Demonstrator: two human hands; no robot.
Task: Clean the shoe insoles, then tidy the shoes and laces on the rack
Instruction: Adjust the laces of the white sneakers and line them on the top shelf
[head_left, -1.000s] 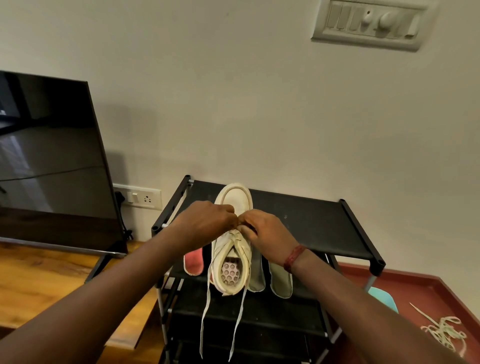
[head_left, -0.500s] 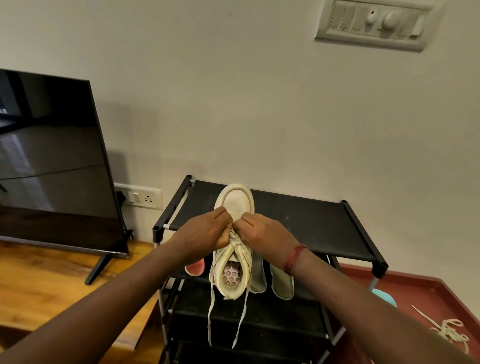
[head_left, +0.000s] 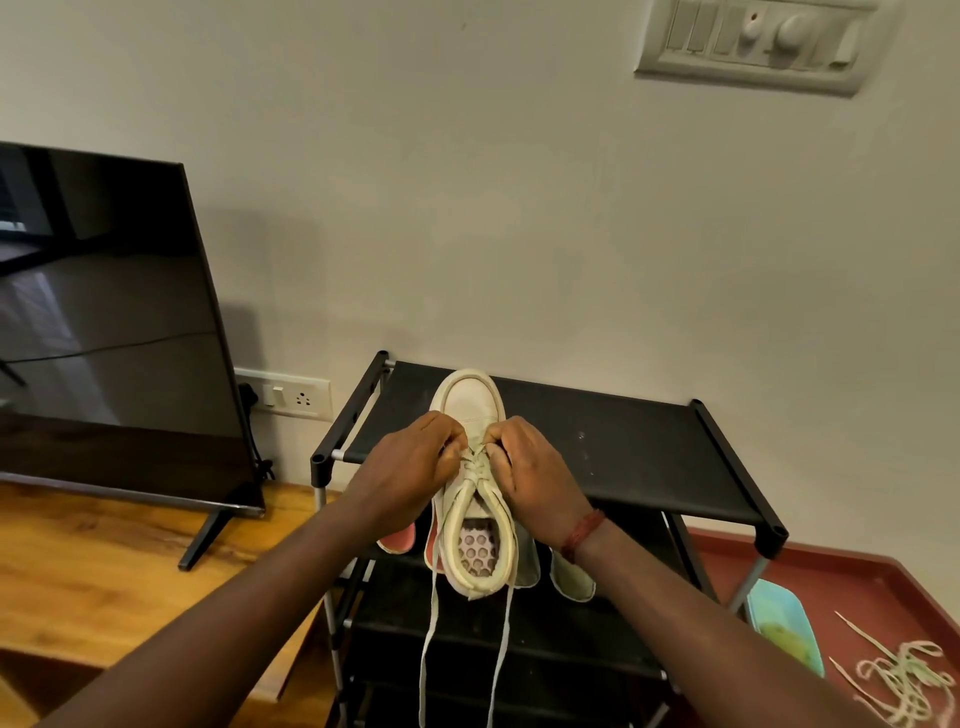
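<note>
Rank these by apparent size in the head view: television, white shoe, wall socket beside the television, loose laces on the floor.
1. Television
2. White shoe
3. Loose laces, cut by the frame edge and nearer the camera, so unsure
4. Wall socket

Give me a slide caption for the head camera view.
Left hand and right hand pinch the laces of a cream sneaker on the black shoe rack.

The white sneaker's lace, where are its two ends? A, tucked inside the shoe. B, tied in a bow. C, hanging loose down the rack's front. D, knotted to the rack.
C: the lace trails in two loose ends from the white sneaker down past the front of the shoe rack; the left hand and right hand pinch it near the eyelets.
</note>
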